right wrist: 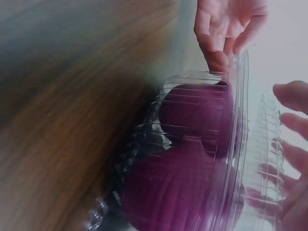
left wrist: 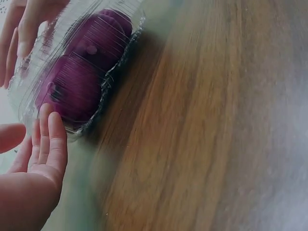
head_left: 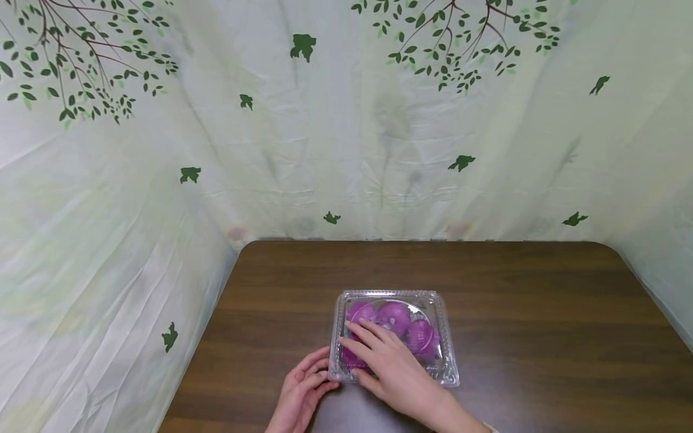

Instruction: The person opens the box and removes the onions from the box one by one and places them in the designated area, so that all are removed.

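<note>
A clear plastic clamshell box [head_left: 449,361] with its lid down sits on the table, holding several round purple red onions [head_left: 393,317]. The right hand [head_left: 394,371] lies over the lid's near left part, fingers spread and nearly straight. From the right wrist, its fingers [right wrist: 294,126] show along the lid side, with the ribbed wall and onions [right wrist: 180,187] below. At the box's near left corner is the left hand [head_left: 304,390], palm turned toward the box and fingers loosely bent. In the left wrist view its fingertips [left wrist: 57,127] come right at the box's end wall.
The brown wooden table [head_left: 541,325] extends to both sides of the box and behind it. A pale curtain [head_left: 346,150] with printed branches and green leaves hangs along the table's back edge and both sides.
</note>
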The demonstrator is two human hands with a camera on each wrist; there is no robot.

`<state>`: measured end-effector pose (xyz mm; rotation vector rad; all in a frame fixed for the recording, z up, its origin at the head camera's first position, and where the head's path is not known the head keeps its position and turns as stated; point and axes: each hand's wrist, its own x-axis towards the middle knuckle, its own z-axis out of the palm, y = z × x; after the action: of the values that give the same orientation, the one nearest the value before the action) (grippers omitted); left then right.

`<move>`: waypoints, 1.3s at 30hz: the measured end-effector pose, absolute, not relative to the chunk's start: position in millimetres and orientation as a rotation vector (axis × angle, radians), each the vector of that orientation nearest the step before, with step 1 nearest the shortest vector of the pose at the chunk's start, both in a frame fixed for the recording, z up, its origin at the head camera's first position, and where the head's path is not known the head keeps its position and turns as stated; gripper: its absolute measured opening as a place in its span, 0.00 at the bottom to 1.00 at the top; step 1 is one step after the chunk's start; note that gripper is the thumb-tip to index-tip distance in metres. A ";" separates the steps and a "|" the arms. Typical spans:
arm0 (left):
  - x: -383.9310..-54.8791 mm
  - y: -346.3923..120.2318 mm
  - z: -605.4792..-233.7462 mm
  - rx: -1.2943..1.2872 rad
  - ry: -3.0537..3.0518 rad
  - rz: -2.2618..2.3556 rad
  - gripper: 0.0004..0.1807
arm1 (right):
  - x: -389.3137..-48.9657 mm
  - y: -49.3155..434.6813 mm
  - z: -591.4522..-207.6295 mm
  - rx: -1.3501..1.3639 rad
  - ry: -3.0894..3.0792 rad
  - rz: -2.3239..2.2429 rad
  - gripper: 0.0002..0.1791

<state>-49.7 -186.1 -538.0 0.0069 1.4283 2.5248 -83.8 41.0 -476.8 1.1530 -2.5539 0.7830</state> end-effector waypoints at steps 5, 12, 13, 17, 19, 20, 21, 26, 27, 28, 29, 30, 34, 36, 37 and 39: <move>-50.1 -185.8 -539.2 0.080 1.298 2.569 0.24 | -91.9 31.6 -474.0 1.234 -2.535 0.770 0.31; -51.1 -187.4 -540.3 0.136 1.188 2.560 0.26 | -101.3 21.6 -476.5 1.396 -2.528 0.702 0.25; -51.5 -187.8 -541.3 0.143 1.163 2.561 0.26 | -102.7 19.8 -477.1 1.411 -2.525 0.692 0.24; -53.1 -189.4 -546.7 0.197 1.025 2.579 0.27 | -107.3 12.2 -479.8 1.439 -2.527 0.670 0.21; -53.6 -189.8 -549.1 0.234 0.979 2.581 0.27 | -108.8 8.4 -481.0 1.442 -2.529 0.658 0.19; -53.9 -189.6 -550.0 0.248 0.968 2.580 0.28 | -109.2 6.9 -481.7 1.439 -2.529 0.653 0.17; -54.0 -189.3 -550.6 0.257 0.963 2.579 0.28 | -109.4 5.6 -482.5 1.435 -2.530 0.647 0.16; -53.5 -187.3 -551.5 0.221 1.012 2.573 0.28 | -110.2 1.0 -485.3 1.447 -2.512 0.703 0.10; -53.2 -186.9 -551.5 0.217 1.024 2.575 0.28 | -110.3 0.6 -485.7 1.453 -2.504 0.711 0.10; -52.9 -186.4 -551.7 0.215 1.035 2.579 0.28 | -110.3 0.3 -485.8 1.462 -2.498 0.722 0.09; -52.8 -185.7 -551.7 0.219 1.040 2.586 0.28 | -110.3 0.4 -485.8 1.469 -2.494 0.724 0.09; -52.7 -184.9 -551.5 0.220 1.047 2.593 0.29 | -110.4 0.5 -486.0 1.473 -2.487 0.721 0.08; -52.4 -182.0 -550.0 0.201 1.090 2.613 0.28 | -110.9 1.0 -486.5 1.496 -2.478 0.709 0.06; -52.0 -180.7 -548.4 0.168 1.121 2.620 0.27 | -111.2 0.8 -487.0 1.507 -2.473 0.706 0.06; -51.9 -180.1 -547.6 0.149 1.134 2.623 0.27 | -111.5 0.7 -487.3 1.511 -2.476 0.713 0.05; -51.7 -178.7 -546.3 0.125 1.166 2.631 0.26 | -111.8 0.6 -487.7 1.518 -2.478 0.737 0.05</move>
<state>-51.7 -178.7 -546.3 0.1247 1.1655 2.6309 -111.8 0.6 -487.7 1.5185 -2.4776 0.7368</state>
